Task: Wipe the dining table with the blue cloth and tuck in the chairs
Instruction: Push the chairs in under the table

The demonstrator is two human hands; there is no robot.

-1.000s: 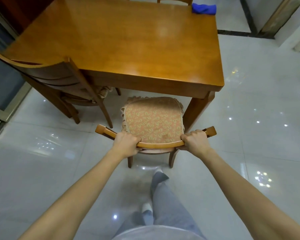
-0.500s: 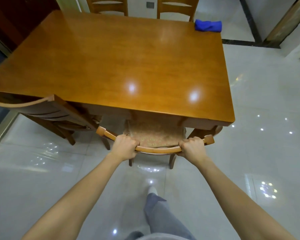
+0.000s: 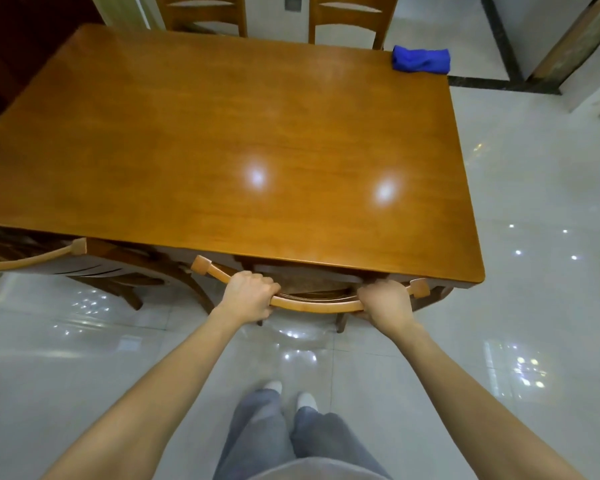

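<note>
While its seat sits almost wholly under the near edge of the dining table (image 3: pixel 222 133), the near chair (image 3: pixel 312 304) shows mainly its curved top rail, just beside that edge. The left hand (image 3: pixel 250 296) curls round the rail's left part and the right hand (image 3: pixel 385 301) round its right part. The blue cloth (image 3: pixel 420 58) lies bunched on the table's far right corner. A second chair (image 3: pixel 49 254) stands at the near left, and two far chairs (image 3: pixel 205 12) stand at the far side.
</note>
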